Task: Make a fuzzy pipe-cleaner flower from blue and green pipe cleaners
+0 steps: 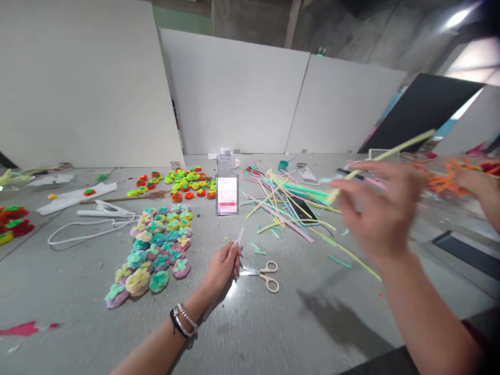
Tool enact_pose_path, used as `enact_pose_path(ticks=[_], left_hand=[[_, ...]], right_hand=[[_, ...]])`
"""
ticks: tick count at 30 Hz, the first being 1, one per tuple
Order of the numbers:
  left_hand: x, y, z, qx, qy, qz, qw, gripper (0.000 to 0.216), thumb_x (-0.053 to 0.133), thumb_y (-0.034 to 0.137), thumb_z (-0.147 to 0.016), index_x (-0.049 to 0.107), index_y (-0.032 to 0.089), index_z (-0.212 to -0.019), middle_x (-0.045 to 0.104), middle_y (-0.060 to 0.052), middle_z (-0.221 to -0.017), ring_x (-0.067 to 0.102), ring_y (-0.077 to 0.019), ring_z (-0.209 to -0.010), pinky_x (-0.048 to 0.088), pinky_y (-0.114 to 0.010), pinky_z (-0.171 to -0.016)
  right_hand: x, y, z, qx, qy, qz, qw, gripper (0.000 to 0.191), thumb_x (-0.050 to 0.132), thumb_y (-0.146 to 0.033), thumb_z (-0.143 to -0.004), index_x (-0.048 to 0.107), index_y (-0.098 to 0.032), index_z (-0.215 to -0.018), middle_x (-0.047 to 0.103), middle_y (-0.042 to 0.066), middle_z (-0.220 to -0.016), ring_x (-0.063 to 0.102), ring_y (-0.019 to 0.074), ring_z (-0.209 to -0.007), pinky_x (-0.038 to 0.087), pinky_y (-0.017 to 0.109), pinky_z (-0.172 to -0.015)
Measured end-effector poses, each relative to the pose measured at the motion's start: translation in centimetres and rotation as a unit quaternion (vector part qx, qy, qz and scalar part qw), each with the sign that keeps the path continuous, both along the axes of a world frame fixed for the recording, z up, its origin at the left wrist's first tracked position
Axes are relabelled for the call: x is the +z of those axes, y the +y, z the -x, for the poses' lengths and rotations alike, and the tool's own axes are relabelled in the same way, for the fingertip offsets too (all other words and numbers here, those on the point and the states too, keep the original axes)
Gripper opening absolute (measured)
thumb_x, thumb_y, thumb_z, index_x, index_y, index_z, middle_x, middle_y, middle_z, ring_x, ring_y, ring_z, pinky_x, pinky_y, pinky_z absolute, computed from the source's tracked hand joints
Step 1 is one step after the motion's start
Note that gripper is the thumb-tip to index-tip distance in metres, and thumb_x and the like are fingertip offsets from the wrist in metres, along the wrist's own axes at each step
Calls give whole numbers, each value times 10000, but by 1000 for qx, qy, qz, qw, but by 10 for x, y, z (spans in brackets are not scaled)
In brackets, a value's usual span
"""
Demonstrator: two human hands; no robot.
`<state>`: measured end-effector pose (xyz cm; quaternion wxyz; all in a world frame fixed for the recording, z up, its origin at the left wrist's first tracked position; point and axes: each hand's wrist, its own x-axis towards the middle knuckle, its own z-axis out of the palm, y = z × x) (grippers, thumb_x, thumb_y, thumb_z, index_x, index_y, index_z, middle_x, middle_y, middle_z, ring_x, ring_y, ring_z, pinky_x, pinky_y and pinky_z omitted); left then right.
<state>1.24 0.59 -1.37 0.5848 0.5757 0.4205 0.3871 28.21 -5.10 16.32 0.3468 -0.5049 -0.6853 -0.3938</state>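
Note:
My left hand (224, 265) rests low on the grey table (273, 323), fingers pinched on a short pale pipe-cleaner piece (239, 237) that sticks up from it. Small scissors (265, 273) with cream handles lie just right of that hand. My right hand (380, 208) is raised and motion-blurred, its fingers closed on a long pale yellow-green pipe cleaner (390, 153) that slants up to the right. Beneath it lies a loose pile of coloured pipe cleaners (285, 200).
Pastel fuzzy flowers (156, 250) lie left of my left hand; bright yellow, green and orange ones (183, 182) sit farther back. A clear bottle (226, 182) stands mid-table. A white cord (89, 226) lies left. Orange pipe cleaners (449, 179) and another person's arm (488, 195) are at right.

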Motion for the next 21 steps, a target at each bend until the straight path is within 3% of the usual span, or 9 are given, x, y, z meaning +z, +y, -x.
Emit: enact_pose_path(ticks=[1, 2, 5, 8, 11, 14, 17, 21], left_hand=[[0, 0, 0, -1, 3, -2, 1000, 427, 388, 574, -897, 485, 184, -754, 453, 63, -498, 423, -82, -387, 372, -187, -401], [0, 1, 1, -2, 7, -3, 1000, 426, 370, 570, -906, 483, 185, -763, 451, 65, -502, 421, -83, -386, 373, -188, -402], [0, 1, 2, -12, 23, -14, 1000, 425, 347, 558, -920, 484, 183, -773, 455, 64, -510, 425, -83, -392, 375, -190, -410], [1, 0, 3, -20, 39, -31, 999, 423, 353, 546, -922, 491, 180, -761, 465, 57, -513, 437, -86, -398, 369, -191, -414], [3, -2, 2, -22, 45, -43, 998, 425, 360, 539, -920, 498, 179, -740, 471, 52, -498, 448, -91, -397, 384, -199, -428], [3, -3, 0, -19, 44, -45, 998, 422, 385, 543, -908, 510, 181, -731, 477, 49, -487, 450, -97, -390, 395, -207, -427], [3, -3, 0, -13, 40, -39, 998, 415, 403, 550, -900, 517, 186, -737, 476, 50, -484, 446, -101, -396, 394, -206, -426], [4, -3, 0, -18, 47, -29, 998, 409, 387, 535, -912, 515, 187, -741, 475, 47, -491, 450, -106, -407, 389, -208, -432]], right_hand=[[-12, 8, 5, 24, -8, 5, 1000, 226, 533, -137, -879, 684, -260, -993, 573, 76, -1208, 504, 298, -1170, 357, 511, -997], [-28, 17, 9, 38, -5, 57, 998, 239, 519, -119, -884, 687, -256, -986, 597, 67, -1184, 522, 269, -1156, 376, 474, -988], [-88, 44, 14, 63, -10, 277, 959, 291, 460, -73, -897, 687, -227, -995, 636, 63, -1184, 511, 232, -1189, 383, 409, -983], [-144, 62, 15, 65, -22, 330, 941, 345, 472, 15, -825, 684, -213, -974, 670, 46, -1145, 562, 202, -1122, 420, 344, -914], [-167, 75, 12, 36, -15, 334, 942, 349, 459, 30, -804, 658, -149, -1029, 692, 89, -1013, 597, 218, -989, 437, 347, -838], [-152, 88, 10, 29, -24, 326, 945, 365, 449, 15, -814, 643, -145, -1078, 673, 106, -1023, 577, 240, -981, 437, 367, -837], [-115, 88, 8, 44, -26, 305, 951, 347, 415, -12, -851, 658, -182, -1031, 639, 86, -995, 573, 228, -961, 445, 364, -862], [-65, 43, -22, 25, 26, 203, 979, 311, 406, -119, -933, 591, -219, -1162, 539, 111, -1216, 525, 256, -1145, 435, 459, -952]])
